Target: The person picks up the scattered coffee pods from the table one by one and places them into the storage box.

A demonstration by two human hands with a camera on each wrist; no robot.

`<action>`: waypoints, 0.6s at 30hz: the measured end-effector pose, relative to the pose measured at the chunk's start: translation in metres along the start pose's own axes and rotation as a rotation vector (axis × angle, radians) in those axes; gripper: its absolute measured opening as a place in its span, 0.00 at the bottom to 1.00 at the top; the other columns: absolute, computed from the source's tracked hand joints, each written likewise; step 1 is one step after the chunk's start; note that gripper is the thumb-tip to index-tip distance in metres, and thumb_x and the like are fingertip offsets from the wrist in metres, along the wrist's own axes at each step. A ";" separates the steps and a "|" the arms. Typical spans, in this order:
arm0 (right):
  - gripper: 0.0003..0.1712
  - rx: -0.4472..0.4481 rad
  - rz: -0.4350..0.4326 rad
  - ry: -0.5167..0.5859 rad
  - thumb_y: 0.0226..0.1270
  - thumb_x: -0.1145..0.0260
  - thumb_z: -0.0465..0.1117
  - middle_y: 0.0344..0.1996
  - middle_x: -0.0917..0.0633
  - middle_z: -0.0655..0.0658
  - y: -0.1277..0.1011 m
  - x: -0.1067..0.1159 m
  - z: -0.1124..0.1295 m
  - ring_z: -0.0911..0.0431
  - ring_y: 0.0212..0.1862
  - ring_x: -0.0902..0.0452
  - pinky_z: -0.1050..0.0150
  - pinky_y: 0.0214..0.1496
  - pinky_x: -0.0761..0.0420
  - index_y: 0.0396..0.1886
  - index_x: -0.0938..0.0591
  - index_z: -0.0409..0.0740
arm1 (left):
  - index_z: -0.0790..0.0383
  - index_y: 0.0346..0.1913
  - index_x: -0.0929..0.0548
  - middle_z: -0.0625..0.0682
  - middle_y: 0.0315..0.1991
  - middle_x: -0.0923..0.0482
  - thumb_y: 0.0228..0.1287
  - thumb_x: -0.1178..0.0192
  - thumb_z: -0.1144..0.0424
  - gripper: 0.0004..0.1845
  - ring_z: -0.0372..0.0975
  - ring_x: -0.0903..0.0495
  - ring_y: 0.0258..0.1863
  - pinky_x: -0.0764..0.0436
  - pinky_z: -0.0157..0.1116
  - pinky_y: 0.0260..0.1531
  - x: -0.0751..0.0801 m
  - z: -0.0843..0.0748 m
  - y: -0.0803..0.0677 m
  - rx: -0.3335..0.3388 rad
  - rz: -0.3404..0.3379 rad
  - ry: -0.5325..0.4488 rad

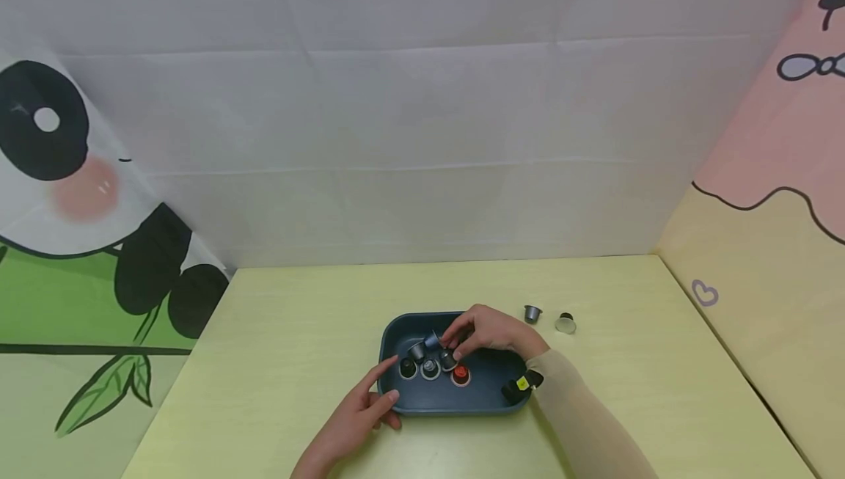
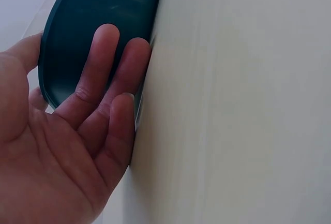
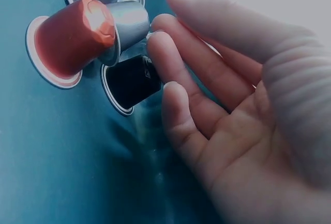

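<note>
Several coffee capsules stand or lie toward the left of a dark blue tray [image 1: 488, 400]. Among them are a red capsule [image 1: 461, 375], a black capsule [image 1: 408, 369], a grey capsule [image 1: 430, 370] and a blue capsule [image 1: 431, 340]. My left hand [image 1: 356, 413] holds the tray's front left corner, thumb and index finger at the rim, other fingers against the outer wall [image 2: 77, 32]. Over the capsules hovers my right hand [image 1: 491, 331], fingers loosely bent. In the right wrist view its fingertips are beside a black capsule [image 3: 132, 83] and a silver capsule [image 3: 129, 21], pinching nothing visible.
Behind the tray to the right, a grey capsule [image 1: 532, 314] and another capsule with a pale rim [image 1: 565, 324] are on the pale yellow table [image 1: 297, 317]. A white wall [image 1: 422, 112] closes off the back, with printed panels on both sides.
</note>
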State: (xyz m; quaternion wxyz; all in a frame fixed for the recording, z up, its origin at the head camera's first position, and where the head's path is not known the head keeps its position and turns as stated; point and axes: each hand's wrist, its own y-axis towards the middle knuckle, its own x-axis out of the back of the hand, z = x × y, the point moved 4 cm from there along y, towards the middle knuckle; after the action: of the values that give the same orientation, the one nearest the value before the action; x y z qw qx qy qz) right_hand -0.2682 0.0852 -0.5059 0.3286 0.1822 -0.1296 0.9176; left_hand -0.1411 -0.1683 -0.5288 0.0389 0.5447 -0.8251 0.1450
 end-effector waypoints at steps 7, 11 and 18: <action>0.19 0.080 0.013 0.149 0.59 0.26 0.30 0.45 0.13 0.37 -0.003 0.005 0.002 0.43 0.48 0.17 0.58 0.46 0.18 0.51 0.14 0.35 | 0.50 0.78 0.43 0.60 0.26 0.15 0.77 0.46 0.58 0.32 0.49 0.15 0.31 0.25 0.35 0.32 -0.001 0.000 0.001 -0.005 0.006 -0.002; 0.19 0.098 0.024 0.186 0.61 0.27 0.31 0.47 0.14 0.34 -0.004 0.006 0.001 0.40 0.50 0.17 0.57 0.48 0.18 0.53 0.15 0.34 | 0.49 0.78 0.43 0.60 0.26 0.15 0.77 0.46 0.58 0.32 0.48 0.16 0.30 0.25 0.35 0.31 -0.003 -0.002 0.000 -0.007 0.008 -0.002; 0.18 0.118 0.005 0.168 0.63 0.28 0.34 0.47 0.13 0.39 -0.005 0.010 0.008 0.43 0.51 0.17 0.58 0.50 0.19 0.54 0.15 0.36 | 0.50 0.78 0.43 0.60 0.26 0.15 0.77 0.46 0.58 0.32 0.49 0.16 0.30 0.25 0.35 0.31 -0.001 -0.003 0.000 -0.017 0.002 -0.003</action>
State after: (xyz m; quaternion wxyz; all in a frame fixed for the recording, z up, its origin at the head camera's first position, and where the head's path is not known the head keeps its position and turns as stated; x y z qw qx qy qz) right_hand -0.2699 0.0916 -0.4935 0.3247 0.1232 -0.0477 0.9365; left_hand -0.1406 -0.1667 -0.5262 0.0423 0.5436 -0.8270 0.1371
